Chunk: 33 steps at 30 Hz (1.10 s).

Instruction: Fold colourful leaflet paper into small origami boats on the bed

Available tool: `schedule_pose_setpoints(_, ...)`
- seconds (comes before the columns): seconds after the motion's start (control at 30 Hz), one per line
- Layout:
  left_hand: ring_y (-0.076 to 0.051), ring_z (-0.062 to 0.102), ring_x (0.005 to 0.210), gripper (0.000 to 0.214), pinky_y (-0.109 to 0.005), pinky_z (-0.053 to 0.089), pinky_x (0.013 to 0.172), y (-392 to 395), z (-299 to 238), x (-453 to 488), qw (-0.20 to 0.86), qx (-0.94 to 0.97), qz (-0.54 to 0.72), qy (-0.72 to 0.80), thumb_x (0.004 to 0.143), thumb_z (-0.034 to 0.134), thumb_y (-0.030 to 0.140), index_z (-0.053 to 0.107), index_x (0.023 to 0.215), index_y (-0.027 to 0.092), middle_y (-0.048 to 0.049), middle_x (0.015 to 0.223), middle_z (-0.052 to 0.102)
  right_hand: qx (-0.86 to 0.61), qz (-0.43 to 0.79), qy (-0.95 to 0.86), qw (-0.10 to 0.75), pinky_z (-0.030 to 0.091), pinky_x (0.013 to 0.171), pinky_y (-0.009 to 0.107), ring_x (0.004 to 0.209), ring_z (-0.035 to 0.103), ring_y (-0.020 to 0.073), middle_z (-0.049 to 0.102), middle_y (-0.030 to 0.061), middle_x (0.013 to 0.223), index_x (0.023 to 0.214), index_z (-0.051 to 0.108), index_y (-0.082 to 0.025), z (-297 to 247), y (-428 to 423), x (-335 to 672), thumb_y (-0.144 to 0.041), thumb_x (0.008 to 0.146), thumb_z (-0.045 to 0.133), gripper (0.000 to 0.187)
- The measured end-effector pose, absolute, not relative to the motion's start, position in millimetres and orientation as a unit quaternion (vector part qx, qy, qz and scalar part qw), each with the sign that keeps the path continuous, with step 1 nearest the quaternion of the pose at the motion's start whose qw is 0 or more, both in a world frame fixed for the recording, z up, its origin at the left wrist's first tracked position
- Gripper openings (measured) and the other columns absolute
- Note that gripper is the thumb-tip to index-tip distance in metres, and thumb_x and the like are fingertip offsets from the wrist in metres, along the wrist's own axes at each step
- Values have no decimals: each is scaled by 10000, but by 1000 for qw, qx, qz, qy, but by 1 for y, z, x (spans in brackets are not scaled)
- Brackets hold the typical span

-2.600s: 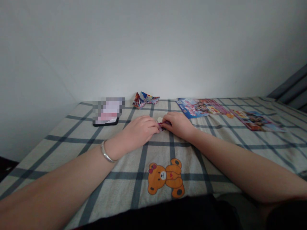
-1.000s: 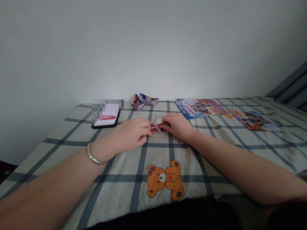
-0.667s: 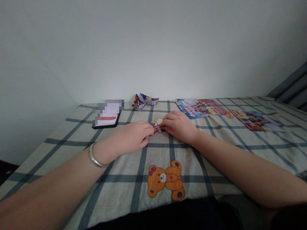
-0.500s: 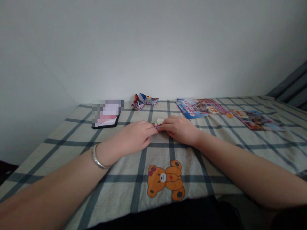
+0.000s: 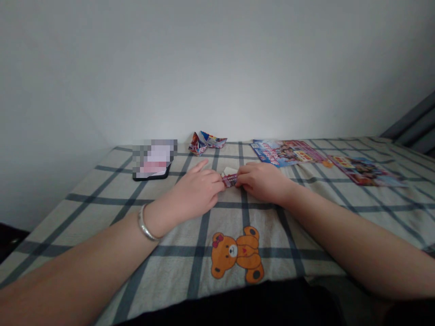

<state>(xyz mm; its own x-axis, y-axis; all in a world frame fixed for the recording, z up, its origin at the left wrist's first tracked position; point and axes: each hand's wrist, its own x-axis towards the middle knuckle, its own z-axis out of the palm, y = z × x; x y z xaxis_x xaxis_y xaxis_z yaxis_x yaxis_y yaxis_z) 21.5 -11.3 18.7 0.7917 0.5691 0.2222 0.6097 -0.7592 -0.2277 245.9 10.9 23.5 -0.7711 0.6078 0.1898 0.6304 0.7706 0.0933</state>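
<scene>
Your hands meet at mid-bed on a small folded paper strip [image 5: 230,179], red and white, lying low on the checked sheet of the bed [image 5: 102,190]. The right hand [image 5: 263,181] is closed, with its fingers curled and pinching the strip's right end. The left hand [image 5: 197,192] is half open: its fingertips are at the strip's left end, but I can't tell whether they grip it or only press on it.

Changes from half a second ago:
- The left index finger, which was tucked in with the others, now sticks out and is lifted off the paper.
- The two hands have drawn slightly apart, so more of the strip shows between them. Before, the knuckles nearly hid it.
- The right hand sits a touch further right, and its pinch is unchanged.

My read is that the crease is getting held at both ends rather than pressed flat, with the right hand doing most of the holding.

Nothing else has moved. The silver bracelet [image 5: 145,225] is on the left wrist. The phone [image 5: 152,158] lies back left, well apart from the hands. The folded paper figure [image 5: 206,141] sits by the wall, two leaflets [image 5: 288,151] lie back right, and the printed bear [image 5: 237,253] is on the sheet nearest you.
</scene>
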Motion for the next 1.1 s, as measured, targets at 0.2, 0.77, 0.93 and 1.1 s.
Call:
schedule_pose_setpoints(0.2, -195, 606, 970, 258, -504, 256, 1133, -9, 14, 20, 137, -936, -72, -315, 864, 476, 148, 663, 1034, 198, -35, 992, 683, -361, -129, -923, 35, 306, 587, 262, 784, 573, 144, 668, 15, 885, 883, 690, -224, 31, 6, 253, -163, 908, 506, 196)
schedule_pose_setpoints(0.77, -211, 617, 1001, 273, -372, 488, 903, -9, 15, 13, 95, -940, -77, -318, 871, 487, 143, 660, 1079, 182, -66, 1070, 668, -492, -185, -848, -72, 433, 562, 306, 789, 692, 273, 727, 114, 881, 851, 706, -172, 43, -2, 260, -72, 859, 505, 225)
schedule_pose_setpoints(0.93, -209, 615, 1014, 287, -364, 487, 901, -10, 17, 14, 90, -940, -77, -320, 873, 481, 136, 659, 1093, 179, -70, 1082, 669, -534, -167, -822, -105, 474, 606, 348, 822, 704, 308, 736, 142, 879, 860, 723, -160, 49, -3, 260, -64, 868, 469, 272)
schedule_pose_setpoints(1.1, -221, 609, 1023, 281, -384, 477, 916, -10, 12, 14, 120, -936, -81, -321, 878, 493, 160, 667, 1097, 186, -66, 1090, 673, -548, -189, -809, -97, 476, 645, 363, 853, 698, 314, 737, 140, 906, 875, 740, -170, 47, 7, 267, -62, 846, 485, 278)
